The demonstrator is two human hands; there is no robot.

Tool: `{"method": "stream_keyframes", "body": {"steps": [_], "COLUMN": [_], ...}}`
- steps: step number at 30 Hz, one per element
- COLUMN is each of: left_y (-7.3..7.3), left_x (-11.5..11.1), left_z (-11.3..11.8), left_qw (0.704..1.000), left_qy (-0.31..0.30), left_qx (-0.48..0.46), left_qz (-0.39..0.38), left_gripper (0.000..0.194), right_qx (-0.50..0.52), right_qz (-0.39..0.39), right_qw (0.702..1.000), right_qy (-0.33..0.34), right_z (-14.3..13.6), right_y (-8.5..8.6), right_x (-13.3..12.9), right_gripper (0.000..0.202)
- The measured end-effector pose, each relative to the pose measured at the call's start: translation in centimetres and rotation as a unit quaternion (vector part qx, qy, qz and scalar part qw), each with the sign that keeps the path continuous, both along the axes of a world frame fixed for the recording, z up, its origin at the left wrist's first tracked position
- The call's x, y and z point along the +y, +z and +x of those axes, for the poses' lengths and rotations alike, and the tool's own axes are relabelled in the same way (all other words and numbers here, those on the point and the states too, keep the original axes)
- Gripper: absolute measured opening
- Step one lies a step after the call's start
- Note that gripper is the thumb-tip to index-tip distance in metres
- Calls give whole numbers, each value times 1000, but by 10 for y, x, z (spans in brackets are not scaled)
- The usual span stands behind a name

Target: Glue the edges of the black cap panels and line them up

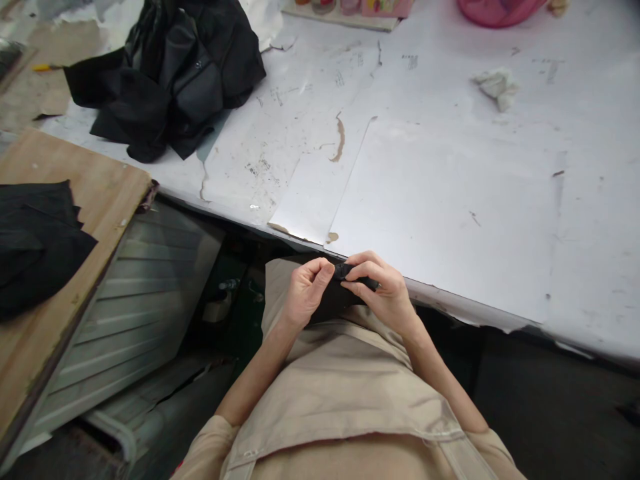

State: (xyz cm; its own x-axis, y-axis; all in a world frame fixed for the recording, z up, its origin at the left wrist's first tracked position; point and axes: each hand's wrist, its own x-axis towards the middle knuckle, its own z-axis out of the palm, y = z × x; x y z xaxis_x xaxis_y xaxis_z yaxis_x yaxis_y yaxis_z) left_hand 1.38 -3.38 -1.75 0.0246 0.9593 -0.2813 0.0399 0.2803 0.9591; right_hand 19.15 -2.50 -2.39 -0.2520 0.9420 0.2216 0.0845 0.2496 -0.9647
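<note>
A piece of black fabric (333, 303) lies over my lap at the table's front edge, part of it gathered up between my hands. My left hand (311, 288) pinches the gathered edge with thumb and forefinger. Close on its right, my right hand (377, 283) grips the same fabric, thumb below and fingers above. The fingers cover much of the held part, so its detail is hard to make out. Beneath my forearms is a beige apron (345, 387).
The white-covered table (440, 200) has a black fabric heap (175, 73), a crumpled white scrap (497, 87), a pink basin (500, 10) and a tray of small jars (345, 17). At left, a wooden board (100, 180) bears more black cloth (37, 247).
</note>
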Motion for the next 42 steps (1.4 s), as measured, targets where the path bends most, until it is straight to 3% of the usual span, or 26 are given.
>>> {"method": "stream_keyframes", "body": {"steps": [5,20,24,30,42], "left_y": [1,3,2,-1,3], "left_x": [3,6,6,1,1], "left_z": [6,10,10,13,18], "left_qw": [997,993,994,997,997], "left_qy": [29,-9,-18,-44,-51], "left_qx": [-49,-63,-56,-11,34], "left_qz": [-56,-102,-94,-60,-40], "left_gripper": [44,27,24,22,20], "right_qx": [-19,26,44,66,123], "right_qz": [22,-80,-120,-248,-289], "right_qw": [999,996,992,967,949], "right_qy": [15,13,21,-2,-26], "right_z": [2,9,13,16,11], "right_y": [-4,5,7,9,7], "right_x": [1,-2,-1,3,1], "right_gripper": [15,11,8,24,22]}}
